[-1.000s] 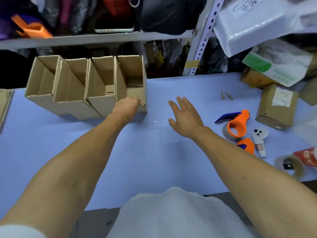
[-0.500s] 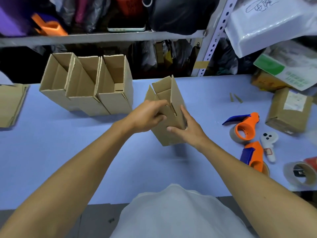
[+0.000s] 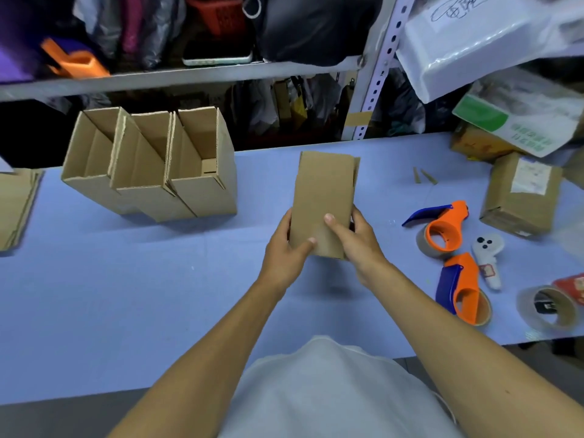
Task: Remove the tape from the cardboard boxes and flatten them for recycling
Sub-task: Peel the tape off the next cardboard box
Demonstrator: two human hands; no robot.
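Left hand (image 3: 286, 248) and right hand (image 3: 355, 238) each grip a small brown cardboard box (image 3: 322, 200) above the blue surface (image 3: 126, 295). To flatten it well, press opposite corners together evenly (no tape visible on this side).

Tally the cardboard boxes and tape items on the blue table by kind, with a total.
Open boxes standing in a row: 3
Box held in both hands: 1
Sealed labelled box: 1
Orange tape dispensers: 2
Loose tape roll: 1
Total: 8
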